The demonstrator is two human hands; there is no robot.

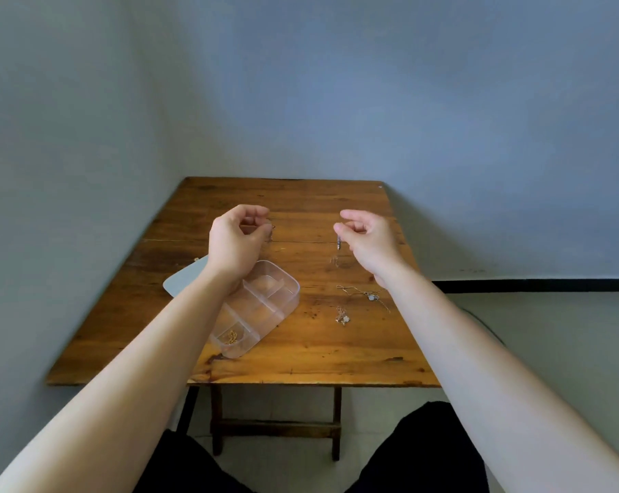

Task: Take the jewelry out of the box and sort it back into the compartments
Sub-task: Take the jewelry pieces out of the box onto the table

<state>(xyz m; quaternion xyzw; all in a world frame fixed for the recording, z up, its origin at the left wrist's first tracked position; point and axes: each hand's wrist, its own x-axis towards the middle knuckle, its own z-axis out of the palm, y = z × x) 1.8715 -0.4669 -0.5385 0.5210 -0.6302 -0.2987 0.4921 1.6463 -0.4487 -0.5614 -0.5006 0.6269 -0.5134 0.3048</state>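
Both my hands are raised above the wooden table point(300, 346). My left hand point(238, 240) and my right hand point(366, 240) each pinch one end of a thin chain necklace point(338, 241); its strand between them is too fine to see. A clear plastic box point(261, 307) with several compartments lies below my left wrist. A gold piece point(232, 336) sits in its nearest compartment. To the right of the box, a silver necklace with a pale pendant point(368, 296) and a small gold piece point(342, 316) lie on the table.
The grey lid point(185, 279) lies flat on the table behind the box, partly under my left arm. The table stands in a corner, with walls at the left and back. My dark-clothed legs point(421, 453) are below the table's front edge.
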